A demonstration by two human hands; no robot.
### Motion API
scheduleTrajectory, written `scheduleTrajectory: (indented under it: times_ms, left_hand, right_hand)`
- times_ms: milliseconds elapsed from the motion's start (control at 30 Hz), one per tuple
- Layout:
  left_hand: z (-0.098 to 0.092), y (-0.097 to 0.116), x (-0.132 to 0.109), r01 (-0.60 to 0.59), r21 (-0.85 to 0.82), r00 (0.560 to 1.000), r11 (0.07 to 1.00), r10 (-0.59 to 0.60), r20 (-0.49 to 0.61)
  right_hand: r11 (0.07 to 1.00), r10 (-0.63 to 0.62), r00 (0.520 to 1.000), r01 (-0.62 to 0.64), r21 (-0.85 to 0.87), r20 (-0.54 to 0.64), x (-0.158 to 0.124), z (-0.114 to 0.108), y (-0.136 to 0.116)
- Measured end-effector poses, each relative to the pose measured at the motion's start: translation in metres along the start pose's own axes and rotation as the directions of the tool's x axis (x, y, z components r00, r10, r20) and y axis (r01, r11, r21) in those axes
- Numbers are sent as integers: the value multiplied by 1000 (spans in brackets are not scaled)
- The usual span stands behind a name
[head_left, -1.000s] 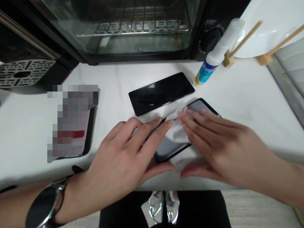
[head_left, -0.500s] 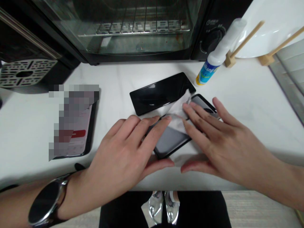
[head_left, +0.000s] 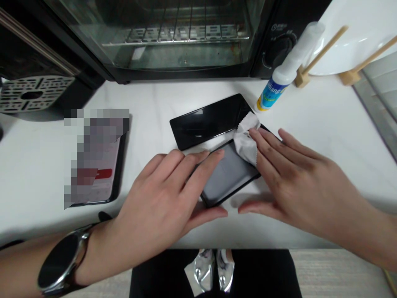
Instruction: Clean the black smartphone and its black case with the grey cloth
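A phone case (head_left: 231,176) with a black rim and a greyish see-through back lies slanted on the white counter. My left hand (head_left: 167,194) steadies its left end, fingers bent over the far edge and thumb by the near edge. With fingers stretched, my right hand (head_left: 288,178) presses a white cleaning cloth (head_left: 246,145) with zigzag edges onto the case's right part, thumb held apart. Those fingers hide the case's right end. Just behind the case lies a black phone (head_left: 211,121), glossy side up; the cloth's far corner overlaps its right end.
Another phone (head_left: 107,178), its screen lit and partly blurred out, lies at the left. A spray bottle (head_left: 273,91) stands behind on the right, near a wooden stand (head_left: 302,77). At the back are a toaster oven (head_left: 186,74) and a drip tray (head_left: 34,96).
My right hand has slid the cloth toward the right end of the case, baring more of its grey middle. My left hand stays in place.
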State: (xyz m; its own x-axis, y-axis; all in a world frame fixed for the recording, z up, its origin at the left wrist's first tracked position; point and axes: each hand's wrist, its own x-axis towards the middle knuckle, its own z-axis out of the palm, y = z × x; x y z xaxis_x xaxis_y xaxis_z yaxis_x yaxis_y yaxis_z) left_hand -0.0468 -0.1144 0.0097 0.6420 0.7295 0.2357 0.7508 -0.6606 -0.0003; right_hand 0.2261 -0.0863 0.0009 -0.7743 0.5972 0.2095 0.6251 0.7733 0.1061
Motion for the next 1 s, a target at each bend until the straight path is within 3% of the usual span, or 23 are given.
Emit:
scheduleTrajectory:
  times_ms: [133, 200, 267, 400, 533, 667, 800, 900, 1000]
  left_hand:
    - [-1, 0, -1, -24, -31, 1000, 999, 24, 1]
    - [-1, 0, -1, -41, -55, 999, 998, 41, 10]
    - [-2, 0, -1, -50, -75, 999, 996, 52, 16]
    - [-2, 0, 0, -45, -85, 999, 995, 47, 21]
    - [-2, -1, 0, -32, -70, 999, 997, 34, 18]
    - [-2, -1, 0, -39, -94, 999, 995, 42, 30]
    - [-2, 1, -1, -110, -177, 992, 978, 119, 39]
    - [-2, 3, -2, -148, -222, 986, 964, 162, 46]
    - [-2, 3, -2, -132, -221, 988, 966, 145, 46]
  right_hand:
    - [934, -236, 971, 222, 278, 18, 0, -3, -12]
    - [884, -298, 955, 274, 379, 6, 0, -5, -16]
    - [897, -256, 967, 243, 369, -15, 1, -6, -16]
    - [991, -62, 995, 70, 113, -73, 1, -11, -8]
    - [996, 71, 991, -76, -45, -111, 1, -17, 0]
    - [998, -66, 991, 66, -9, -113, 1, -15, -3]
    - [919, -269, 962, 271, 287, -49, 0, -7, -14]
    - [865, -313, 950, 293, 408, -18, -2, -2, -19]
    - [888, -241, 970, 226, 401, -12, -2, 0, -19]
